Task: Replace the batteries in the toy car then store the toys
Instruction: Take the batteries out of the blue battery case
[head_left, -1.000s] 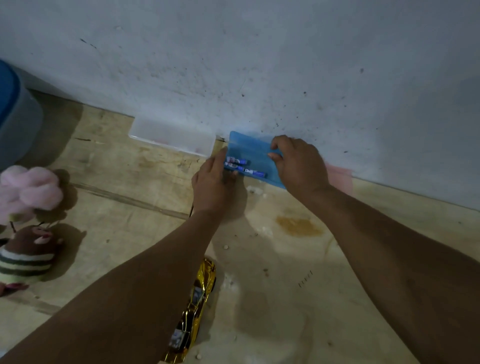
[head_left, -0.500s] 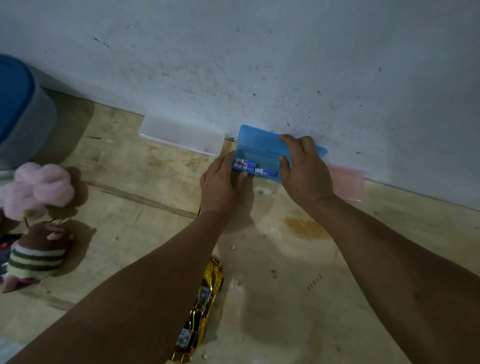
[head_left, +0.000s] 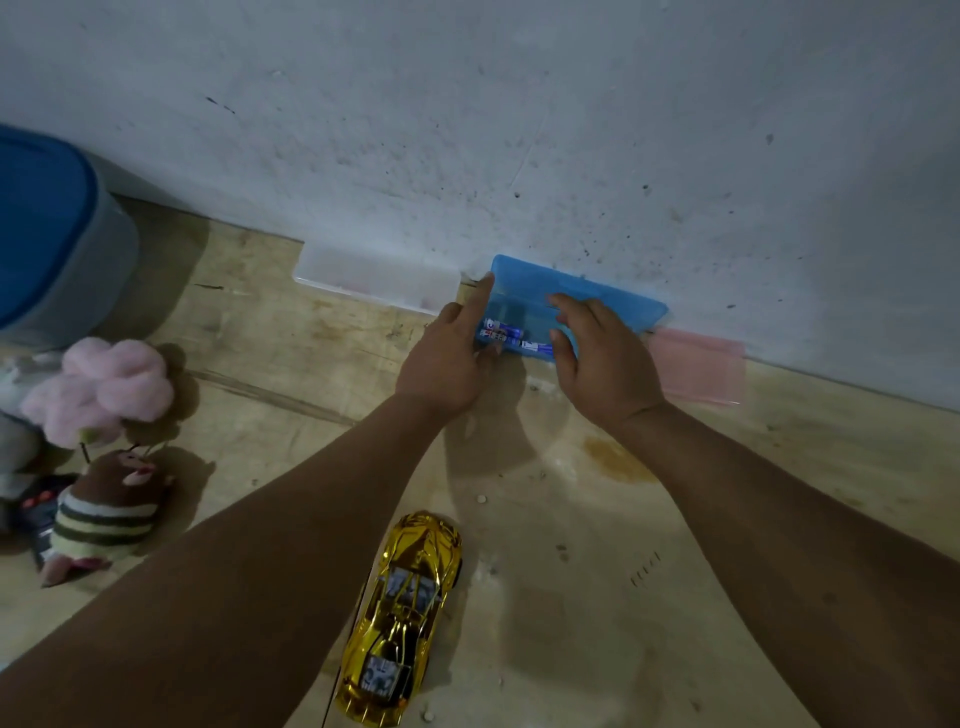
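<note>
A blue plastic case (head_left: 613, 304) lies open against the wall, its lid leaning back on the wall. Blue-labelled batteries (head_left: 506, 332) lie in its tray. My left hand (head_left: 447, 364) is at the case's left end, index finger straight along the lid's edge and thumb beside the batteries. My right hand (head_left: 602, 364) is spread over the case's right half, thumb at the tray's front rim, fingers relaxed. The gold toy car (head_left: 402, 613) sits on the wooden floor below my arms, nose toward the wall.
A clear box (head_left: 374, 278) and a pink case (head_left: 701, 369) flank the blue case along the wall. At left stand a blue-lidded bin (head_left: 47, 234), a pink plush (head_left: 104, 389), a striped plush (head_left: 109, 509) and a dark remote (head_left: 39, 512).
The blue case's lid has swung up to lean on the wall. My right hand has loosened from gripping the lid to a spread hold. My left index finger moved up to the lid's edge.
</note>
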